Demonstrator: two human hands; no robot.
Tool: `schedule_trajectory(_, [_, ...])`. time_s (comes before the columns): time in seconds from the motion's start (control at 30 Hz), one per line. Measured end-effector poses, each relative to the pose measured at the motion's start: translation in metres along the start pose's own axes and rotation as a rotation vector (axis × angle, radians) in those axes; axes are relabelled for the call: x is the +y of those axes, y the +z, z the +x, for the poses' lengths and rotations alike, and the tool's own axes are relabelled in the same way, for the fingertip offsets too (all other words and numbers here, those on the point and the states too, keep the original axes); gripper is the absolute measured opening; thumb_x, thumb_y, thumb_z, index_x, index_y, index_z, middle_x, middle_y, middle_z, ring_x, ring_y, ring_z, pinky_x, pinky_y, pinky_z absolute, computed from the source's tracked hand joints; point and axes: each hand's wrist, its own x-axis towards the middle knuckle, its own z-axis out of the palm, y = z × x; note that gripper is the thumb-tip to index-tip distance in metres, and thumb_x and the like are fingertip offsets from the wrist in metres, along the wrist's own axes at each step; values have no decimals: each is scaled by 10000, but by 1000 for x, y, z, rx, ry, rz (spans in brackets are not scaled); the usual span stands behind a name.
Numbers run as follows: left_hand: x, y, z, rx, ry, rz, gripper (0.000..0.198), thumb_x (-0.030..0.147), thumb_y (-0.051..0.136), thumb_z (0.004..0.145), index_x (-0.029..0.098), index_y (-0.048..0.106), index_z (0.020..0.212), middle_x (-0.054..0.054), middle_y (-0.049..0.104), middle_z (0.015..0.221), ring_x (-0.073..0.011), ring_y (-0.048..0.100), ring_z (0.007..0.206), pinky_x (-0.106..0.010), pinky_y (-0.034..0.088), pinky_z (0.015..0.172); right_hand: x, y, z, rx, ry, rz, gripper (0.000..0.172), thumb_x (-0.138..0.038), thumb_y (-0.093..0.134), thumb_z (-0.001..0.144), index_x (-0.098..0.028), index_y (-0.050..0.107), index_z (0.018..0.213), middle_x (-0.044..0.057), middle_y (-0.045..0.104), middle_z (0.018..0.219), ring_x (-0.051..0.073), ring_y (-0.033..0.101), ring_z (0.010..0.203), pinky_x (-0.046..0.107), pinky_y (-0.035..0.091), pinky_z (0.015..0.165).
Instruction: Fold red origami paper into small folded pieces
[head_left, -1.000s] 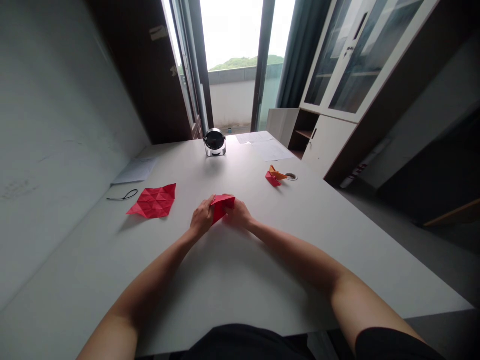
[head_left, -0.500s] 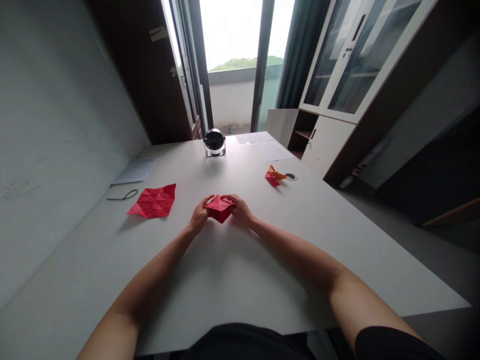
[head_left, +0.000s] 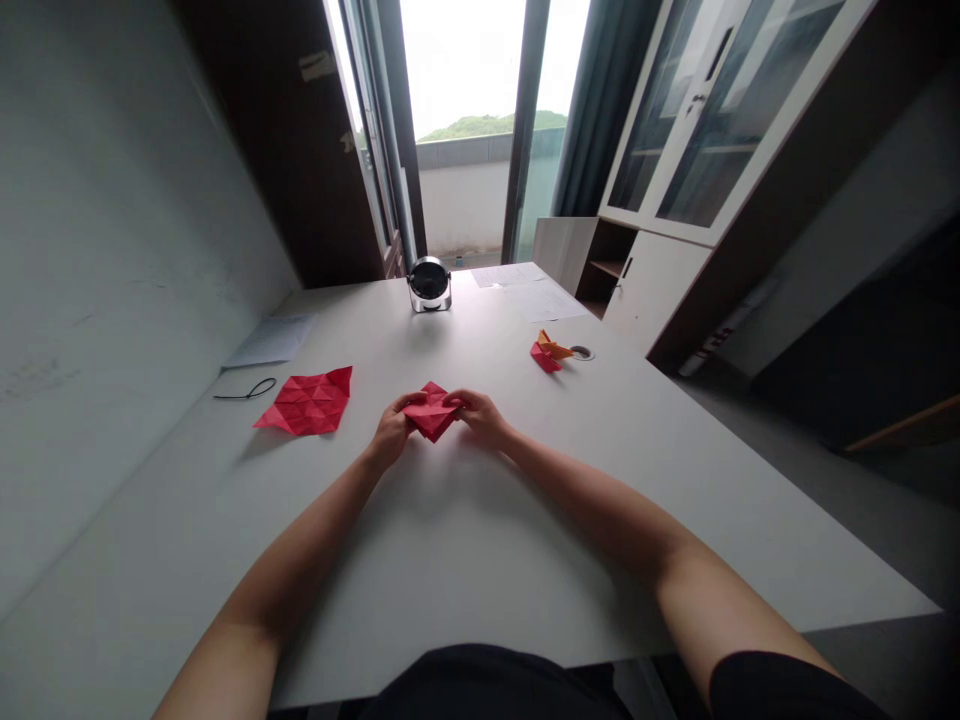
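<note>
Between my hands, just above or on the white table (head_left: 480, 540), is a folded piece of red origami paper (head_left: 432, 412) with a diamond-like outline. My left hand (head_left: 394, 427) grips its left corner, thumb on top. On the right corner, my right hand (head_left: 481, 417) pinches it between thumb and fingers; the fingertips underneath are hidden by the paper. Off to the left lies a creased red paper sheet (head_left: 306, 403), partly opened out, with raised corners. Small folded paper pieces, one orange (head_left: 553, 346) and one red (head_left: 545, 358), sit together toward the right.
A small round black fan-like device (head_left: 430, 283) on a metal stand is at the table's far side. Paper sheets (head_left: 551, 300) lie at the back right, and another sheet (head_left: 270, 341) by the left wall. A black cable tie (head_left: 247, 390) and a round cable hole (head_left: 583, 353) also show.
The red origami paper has turned flatter, showing more of its upper face and a diamond shape. My left hand has shifted slightly left; my right thumb has moved onto the paper's top.
</note>
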Motion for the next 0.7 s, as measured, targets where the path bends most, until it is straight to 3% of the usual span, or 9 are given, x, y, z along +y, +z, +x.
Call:
schedule_trajectory(0.17, [-3,-2,2,-41,-54,23,454,421,709,798,123,661,1138,-115,727,994,-214,694,859,-369,564,787,10,-7,4,114,57,60,230,-249,609,732,-165,686,932,15,679,778,137,589,700,276,482,685])
schedule_trajectory(0.4, [-2,-3,2,-62,-46,-18,447,484,643,872,116,645,1125,-149,720,1113,-263,695,992,-431,559,868,7,-7,1,19,81,-41,320,-401,672,792,-171,696,1013,29,701,804,139,612,709,271,477,679])
schedule_trajectory(0.53, [1,-1,-1,-95,-36,-27,444,448,640,872,124,632,1176,-149,707,1151,-274,683,1037,-452,552,890,2,-7,1,5,104,4,362,-458,678,801,-174,702,1025,47,720,837,156,637,744,281,489,693])
schedule_trajectory(0.7, [4,2,-4,-55,-39,32,393,303,725,760,140,667,1113,-89,730,1000,-208,690,880,-370,549,818,2,-7,2,41,101,68,376,-479,708,765,-171,698,980,57,715,868,174,646,774,312,517,726])
